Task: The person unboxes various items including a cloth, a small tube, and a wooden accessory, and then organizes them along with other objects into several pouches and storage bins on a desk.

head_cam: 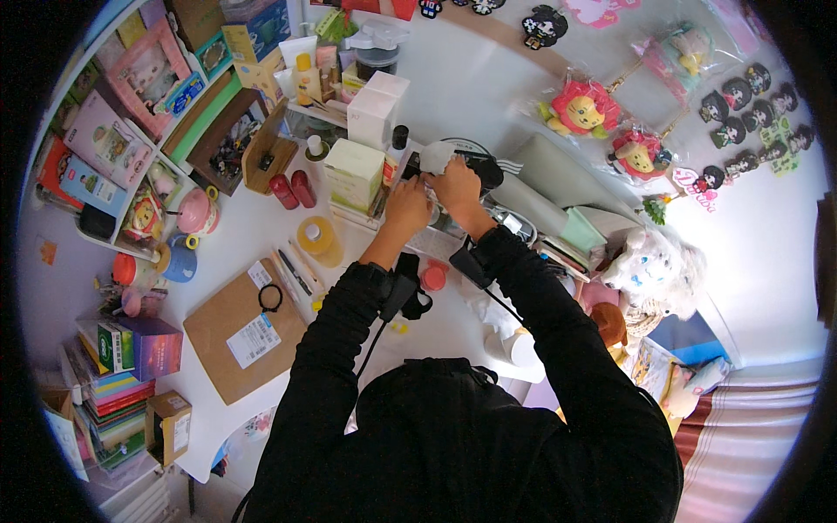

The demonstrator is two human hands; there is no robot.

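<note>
Both my hands meet over a white desktop organizer [435,245] at the back of the desk. My right hand [458,187] has its fingers curled against a soft white piece, perhaps a tissue or pad [436,158], and seems to grip it. Close beside it, my left hand [409,208] points its bent fingers down into the organizer; what they touch is hidden. Left of that hand stands a pale green and white box [354,171]. Behind my right hand lies a dark round item [487,171]. A black strap [416,307] lies on the desk below my left wrist.
A bottle of yellow liquid [320,240] and a cardboard parcel [245,333] with a black hair tie [270,298] occupy the left side. Dark red cases [293,190] stand nearby. White plush toys [657,271] sit right, with a paper roll [516,348] near the front edge.
</note>
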